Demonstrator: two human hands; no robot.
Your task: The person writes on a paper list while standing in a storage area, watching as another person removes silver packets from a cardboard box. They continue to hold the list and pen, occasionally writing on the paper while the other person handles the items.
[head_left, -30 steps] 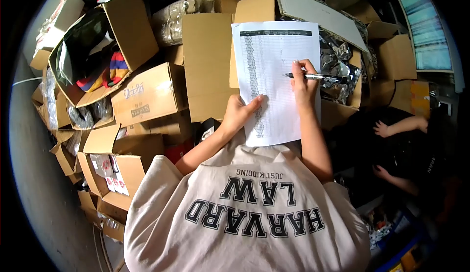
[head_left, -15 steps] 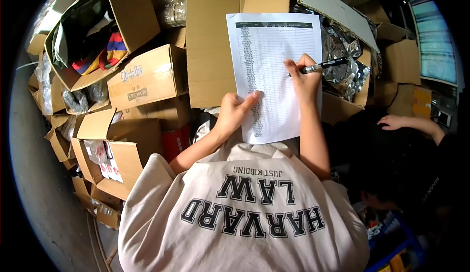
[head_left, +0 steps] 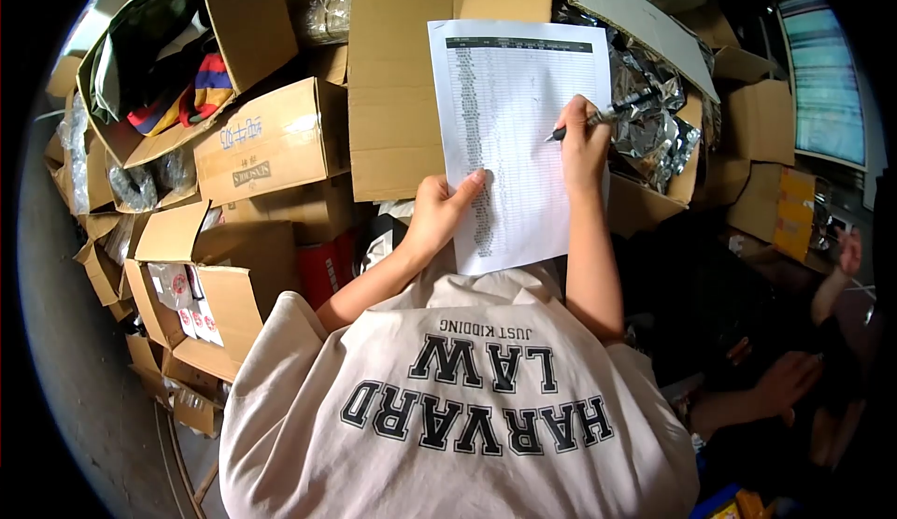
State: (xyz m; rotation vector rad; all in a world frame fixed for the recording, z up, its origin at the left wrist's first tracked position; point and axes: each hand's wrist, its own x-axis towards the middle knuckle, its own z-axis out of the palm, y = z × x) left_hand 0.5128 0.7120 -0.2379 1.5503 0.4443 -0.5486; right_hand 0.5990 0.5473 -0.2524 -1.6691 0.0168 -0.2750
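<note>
A printed paper sheet [head_left: 514, 173] with a table of many rows and a dark header band lies in front of my chest. My left hand [head_left: 443, 209] grips its left edge, thumb on top and the other fingers hidden beneath. In my right hand [head_left: 583, 145] is a black pen [head_left: 624, 108], its tip pointing left and down at the right half of the sheet. That hand hovers at the sheet's right side. A few small handwritten marks show on the upper right part of the table.
Cardboard boxes [head_left: 271, 141] crowd the left and far side. An open box holds crumpled silver foil packaging [head_left: 654, 145] behind the pen. At the right, another person's hand [head_left: 790, 381] and dark clothing show near a lit screen [head_left: 822, 80]. White packets [head_left: 201, 318] sit in a box at left.
My right hand has turned, and the pen tip now angles down at the paper. The other person's arms at the right have moved. The view has shifted slightly.
</note>
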